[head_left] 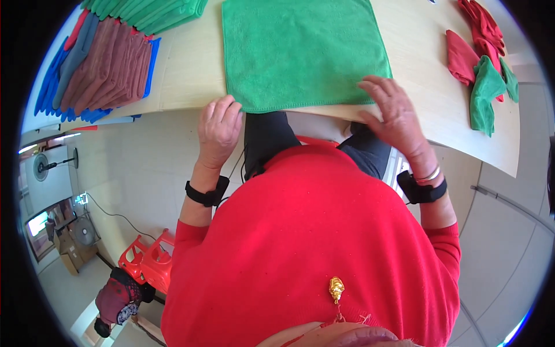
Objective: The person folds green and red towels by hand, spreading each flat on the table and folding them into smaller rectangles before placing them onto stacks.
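Observation:
A green microfiber towel [306, 52] with a stitched hem lies spread flat on the pale table, its near edge along the table's front. My left hand [219, 133] is at the towel's near left corner, its fingers curled and pressed together on that corner. Over by the near right corner is my right hand [399, 118], fingers spread and thumb held apart. Its fingertips are over the towel's right edge; whether they touch the fabric I cannot tell.
Folded brown towels [107, 69] stand in a stack at the left, beside folded green towels [147, 11]. Crumpled red cloths [483, 29] and a crumpled green cloth [487, 95] lie at the right. Red plastic stools [156, 263] and another person [118, 298] are behind on the left.

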Available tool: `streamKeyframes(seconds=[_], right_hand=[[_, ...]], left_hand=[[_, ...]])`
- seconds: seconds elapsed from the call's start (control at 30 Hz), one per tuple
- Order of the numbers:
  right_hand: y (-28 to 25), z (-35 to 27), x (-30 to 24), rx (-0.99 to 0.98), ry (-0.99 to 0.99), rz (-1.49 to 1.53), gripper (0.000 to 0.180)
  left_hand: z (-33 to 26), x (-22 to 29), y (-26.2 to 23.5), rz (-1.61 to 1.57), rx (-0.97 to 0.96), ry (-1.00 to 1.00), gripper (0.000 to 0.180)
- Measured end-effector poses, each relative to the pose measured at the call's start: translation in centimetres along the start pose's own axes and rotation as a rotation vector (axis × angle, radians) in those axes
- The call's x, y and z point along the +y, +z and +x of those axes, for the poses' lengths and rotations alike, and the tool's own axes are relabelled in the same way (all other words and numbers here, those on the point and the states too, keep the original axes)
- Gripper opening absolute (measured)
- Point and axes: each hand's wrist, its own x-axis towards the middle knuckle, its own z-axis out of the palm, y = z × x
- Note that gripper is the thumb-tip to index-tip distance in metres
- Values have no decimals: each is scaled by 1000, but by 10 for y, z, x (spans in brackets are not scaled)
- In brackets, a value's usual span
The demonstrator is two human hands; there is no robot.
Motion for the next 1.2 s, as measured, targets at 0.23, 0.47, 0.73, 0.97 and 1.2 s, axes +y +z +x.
streamKeyframes(seconds=[0.23,0.47,0.73,0.97,1.2], right_hand=[[53,40,-47,45,-170,-12,53],[54,43,-36,38,-147,-73,46],[10,12,36,99,92,124,27],[-21,-9,43,3,259,638,15],[-53,12,61,-303,515,835,13]], left_hand=[[7,2,-9,-62,51,-34,23],[22,-1,-20,-222,124,-134,22],[20,-10,-21,-426,139,-175,19],[13,-25,-37,-831,-121,-406,11],[55,-50,-48,-939,-319,-600,10]])
